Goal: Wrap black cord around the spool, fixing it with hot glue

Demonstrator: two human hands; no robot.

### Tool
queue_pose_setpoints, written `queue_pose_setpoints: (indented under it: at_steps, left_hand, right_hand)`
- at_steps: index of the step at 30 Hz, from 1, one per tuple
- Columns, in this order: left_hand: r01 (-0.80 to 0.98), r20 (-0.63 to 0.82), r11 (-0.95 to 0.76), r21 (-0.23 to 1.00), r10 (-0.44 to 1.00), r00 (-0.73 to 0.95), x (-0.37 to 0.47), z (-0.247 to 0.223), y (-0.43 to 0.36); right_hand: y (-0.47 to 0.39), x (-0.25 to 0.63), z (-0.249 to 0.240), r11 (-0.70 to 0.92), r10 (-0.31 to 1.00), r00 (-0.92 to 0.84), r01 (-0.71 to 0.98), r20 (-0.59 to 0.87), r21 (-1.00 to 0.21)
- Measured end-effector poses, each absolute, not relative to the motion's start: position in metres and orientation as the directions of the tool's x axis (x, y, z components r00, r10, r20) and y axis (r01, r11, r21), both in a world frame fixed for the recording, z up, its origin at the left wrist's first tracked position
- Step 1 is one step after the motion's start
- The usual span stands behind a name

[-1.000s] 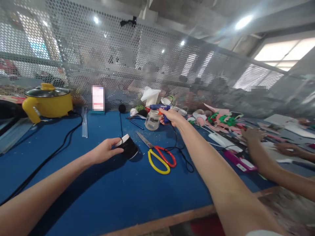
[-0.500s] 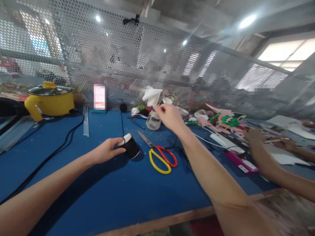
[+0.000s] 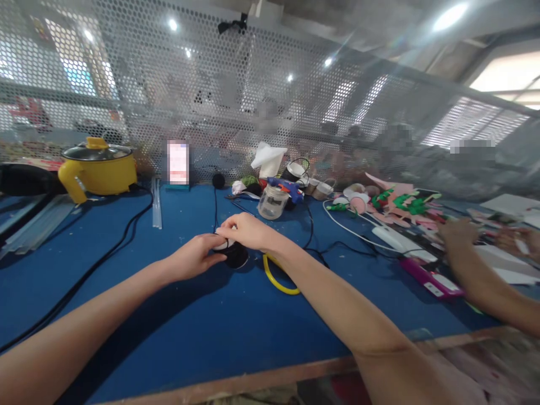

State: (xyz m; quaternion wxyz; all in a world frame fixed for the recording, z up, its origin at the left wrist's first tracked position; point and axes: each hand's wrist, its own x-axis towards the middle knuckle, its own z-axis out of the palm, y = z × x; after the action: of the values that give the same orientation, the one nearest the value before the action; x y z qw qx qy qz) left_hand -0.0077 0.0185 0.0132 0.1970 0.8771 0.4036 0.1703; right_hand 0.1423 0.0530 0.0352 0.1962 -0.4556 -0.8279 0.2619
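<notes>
My left hand (image 3: 198, 256) grips a small white paper cup (image 3: 222, 245) tipped on its side, its outer wall largely wrapped in black yarn (image 3: 236, 257). Over the same cup, my right hand (image 3: 242, 229) has thumb and finger pinched at the white end, where the yarn strand from a black yarn ball (image 3: 218, 180) meets the fingertips. The exact pinch is partly hidden. Scissors lie under my right forearm, with only a yellow handle (image 3: 278, 279) showing. Behind, a blue glue gun (image 3: 287, 187) rests on a clear jar (image 3: 272, 203).
A yellow electric pot (image 3: 101, 172) and clear glue sticks (image 3: 156, 203) are on the left. A lit phone (image 3: 178, 163) leans by the mesh partition. To the right lie a purple power strip (image 3: 428, 278), cables, felt pieces and a co-worker's arm (image 3: 476, 270).
My right hand has come from the jar down to the cup, leaving the glue gun on the jar. My left hand keeps hold of the cup. The right forearm now covers most of the scissors.
</notes>
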Motion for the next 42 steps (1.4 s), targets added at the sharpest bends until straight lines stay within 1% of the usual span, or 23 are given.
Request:
queue_pose_setpoints:
  at_steps: [3, 5, 7, 9, 11, 14, 16, 17, 19, 21, 22, 23, 24, 26, 28, 32, 42]
  left_hand:
    - [0.631, 0.164, -0.615, 0.473, 0.765, 0.623, -0.008, 0.015, 0.018]
    - [0.628, 0.172, -0.621, 0.469, 0.762, 0.625, -0.009, 0.015, 0.018]
    - [0.629, 0.173, -0.624, 0.463, 0.760, 0.627, -0.009, 0.016, 0.018]
    - [0.632, 0.176, -0.634, 0.445, 0.754, 0.633, -0.008, 0.016, 0.017]
    - [0.635, 0.189, -0.662, 0.398, 0.737, 0.649, -0.007, 0.017, 0.016]
    - [0.648, 0.204, -0.700, 0.299, 0.711, 0.673, -0.006, 0.015, 0.014]
    - [0.657, 0.203, -0.711, 0.250, 0.703, 0.682, -0.006, 0.014, 0.012]
    - [0.660, 0.201, -0.713, 0.236, 0.701, 0.684, -0.006, 0.014, 0.012]
    - [0.668, 0.194, -0.706, 0.233, 0.707, 0.680, -0.006, 0.016, 0.012]
    - [0.675, 0.178, -0.678, 0.291, 0.732, 0.658, -0.007, 0.019, 0.012]
    - [0.668, 0.163, -0.655, 0.354, 0.746, 0.645, -0.007, 0.021, 0.012]
    - [0.645, 0.145, -0.624, 0.441, 0.759, 0.635, -0.008, 0.022, 0.013]
    - [0.610, 0.128, -0.585, 0.533, 0.769, 0.626, -0.008, 0.024, 0.014]
    - [0.550, 0.101, -0.506, 0.664, 0.790, 0.604, -0.009, 0.026, 0.015]
    - [0.515, 0.082, -0.450, 0.730, 0.805, 0.588, -0.009, 0.027, 0.015]
    - [0.463, 0.048, -0.401, 0.790, 0.794, 0.606, -0.007, 0.027, 0.014]
    - [0.441, 0.029, -0.374, 0.816, 0.788, 0.615, -0.005, 0.026, 0.014]
  right_hand:
    - [0.053, 0.149, 0.030, 0.440, 0.860, -0.477, 0.517, 0.179, -0.734]
    - [0.051, 0.152, 0.028, 0.435, 0.864, -0.457, 0.469, 0.210, -0.769]
    - [0.049, 0.154, 0.029, 0.447, 0.862, -0.458, 0.485, 0.217, -0.752]
    - [0.046, 0.154, 0.031, 0.480, 0.853, -0.472, 0.544, 0.222, -0.688]
    - [0.044, 0.151, 0.035, 0.497, 0.850, -0.484, 0.604, 0.209, -0.623]
    - [0.044, 0.146, 0.041, 0.506, 0.834, -0.534, 0.643, 0.136, -0.575]
    - [0.045, 0.144, 0.042, 0.498, 0.829, -0.549, 0.638, 0.106, -0.587]
    - [0.045, 0.145, 0.042, 0.483, 0.835, -0.539, 0.623, 0.109, -0.615]
    - [0.044, 0.147, 0.041, 0.436, 0.861, -0.486, 0.550, 0.152, -0.713]
    - [0.042, 0.152, 0.038, 0.397, 0.876, -0.438, 0.413, 0.204, -0.819]
    - [0.040, 0.155, 0.037, 0.378, 0.879, -0.423, 0.336, 0.220, -0.863]
    - [0.038, 0.158, 0.035, 0.356, 0.884, -0.408, 0.265, 0.230, -0.896]
    - [0.036, 0.161, 0.034, 0.333, 0.892, -0.386, 0.206, 0.236, -0.920]
    - [0.033, 0.166, 0.030, 0.300, 0.910, -0.333, 0.123, 0.246, -0.946]
    - [0.031, 0.169, 0.027, 0.292, 0.924, -0.279, 0.076, 0.261, -0.953]
    - [0.029, 0.173, 0.019, 0.283, 0.942, -0.204, 0.049, 0.268, -0.958]
    - [0.028, 0.180, 0.008, 0.333, 0.936, -0.181, 0.178, 0.301, -0.926]
